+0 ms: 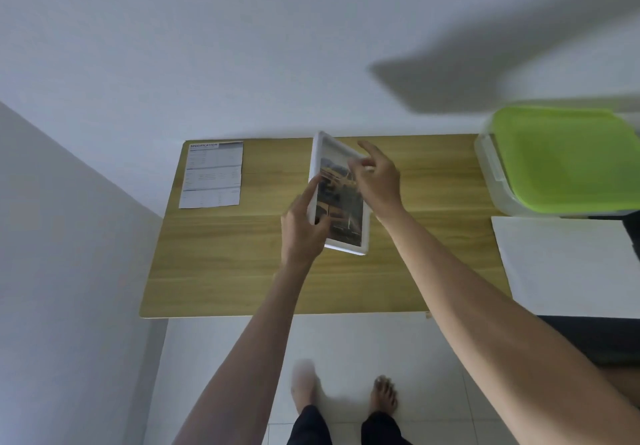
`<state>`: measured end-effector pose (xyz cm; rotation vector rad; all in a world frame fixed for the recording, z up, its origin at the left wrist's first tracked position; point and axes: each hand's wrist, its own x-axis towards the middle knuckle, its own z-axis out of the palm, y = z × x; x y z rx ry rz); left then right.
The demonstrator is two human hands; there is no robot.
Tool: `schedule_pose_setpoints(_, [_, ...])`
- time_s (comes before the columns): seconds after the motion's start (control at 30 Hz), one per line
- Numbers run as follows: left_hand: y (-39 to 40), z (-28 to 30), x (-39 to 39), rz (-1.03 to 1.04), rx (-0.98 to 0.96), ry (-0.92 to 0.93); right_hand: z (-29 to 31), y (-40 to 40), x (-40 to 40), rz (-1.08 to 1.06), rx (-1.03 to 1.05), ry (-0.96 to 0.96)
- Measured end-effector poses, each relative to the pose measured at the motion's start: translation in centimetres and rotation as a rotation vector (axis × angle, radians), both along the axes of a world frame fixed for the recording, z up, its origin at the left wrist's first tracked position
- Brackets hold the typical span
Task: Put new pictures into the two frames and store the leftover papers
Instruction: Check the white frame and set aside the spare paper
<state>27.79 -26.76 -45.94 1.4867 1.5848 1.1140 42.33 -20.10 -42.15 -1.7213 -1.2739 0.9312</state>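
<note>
A white picture frame (pixel 341 195) with a picture of yellow vehicles in it is held tilted above the middle of the wooden tabletop (pixel 242 257). Its left edge is gripped by the left hand (pixel 304 226), thumb on the front and forefinger laid along the side. The upper right part of the frame is touched by the right hand (pixel 375 181), its fingers loosely spread rather than curled round it. A printed sheet (pixel 211 175) lies flat at the far left corner. A clear box with a green lid (pixel 568 157) stands at the right, with a white sheet (pixel 568 264) lying in front of it.
</note>
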Motion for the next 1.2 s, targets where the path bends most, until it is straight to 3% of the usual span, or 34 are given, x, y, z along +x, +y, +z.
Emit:
schedule_pose_setpoints(0.17, [0.6, 0.9, 1.7, -0.091, 0.147, 0.254, 4.5, 2.5, -2.3, 0.241, 0.041, -0.287])
schedule_pose_setpoints(0.27, [0.5, 1.1, 3.0, -0.063, 0.163, 0.355, 5.1, 2.5, -2.6, 0.202, 0.073, -0.381])
schedule_pose_setpoints(0.4, [0.3, 1.5, 4.1, -0.111, 0.192, 0.36, 5.6, 2.2, -1.7, 0.076, 0.093, -0.37])
schedule_pose_setpoints(0.53, [-0.2, 1.8, 4.2, -0.262, 0.269, 0.228, 6.4, 2.3, 1.0, -0.027, 0.073, -0.266])
schedule_pose_setpoints(0.63, [0.9, 1.0, 2.5, -0.165, 0.288, 0.134, 6.4, 2.3, 4.0, -0.01, 0.065, -0.07])
schedule_pose_setpoints(0.77, [4.0, 0.5, -0.2, -0.021, -0.008, -0.059, 6.4, 1.6, 7.2, 0.096, -0.012, 0.275])
schedule_pose_setpoints(0.87, [4.9, 1.3, -1.4, -0.111, -0.278, -0.503, 6.0, 1.5, 7.7, 0.109, -0.079, 0.418])
schedule_pose_setpoints(0.93, [5.0, 1.6, -1.4, -0.129, -0.362, -0.679, 5.5, 1.2, 7.7, 0.103, -0.096, 0.465])
schedule_pose_setpoints(1.03, [4.7, 1.6, -1.2, -0.056, -0.327, -0.756, 4.2, 0.7, 7.5, 0.055, -0.096, 0.489])
schedule_pose_setpoints(1.2, [3.7, 0.7, -1.2, 0.056, -0.294, -0.823, 0.2, -1.0, 6.3, -0.021, -0.083, 0.312])
